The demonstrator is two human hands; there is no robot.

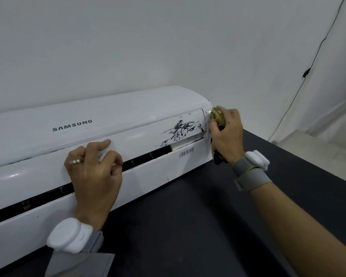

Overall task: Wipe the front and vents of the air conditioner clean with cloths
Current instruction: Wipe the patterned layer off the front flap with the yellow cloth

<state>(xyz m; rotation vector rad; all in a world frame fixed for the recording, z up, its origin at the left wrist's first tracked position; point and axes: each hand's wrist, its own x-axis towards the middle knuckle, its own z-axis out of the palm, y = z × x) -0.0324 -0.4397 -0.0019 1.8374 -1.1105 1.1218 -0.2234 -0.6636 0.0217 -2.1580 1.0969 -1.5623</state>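
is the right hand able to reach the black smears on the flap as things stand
Probably yes: the right hand, gripping the cloth, sits just beside the black smears; nothing lies between.

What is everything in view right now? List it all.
air conditioner: one, white, lying on the table
flap: one, white, across the unit's front
smears: one patch, black, flap's right end
barcode label: one, white, below the flap's right end
cloth: one, yellow-green, at the unit's right end
table: one, black, under the unit
cable: one, black, on the right wall
wristbands: two, white with grey straps, one per wrist
ring: one, silver, left hand
left hand: one, on the flap, fingers curled round its lower edge
right hand: one, grips the cloth
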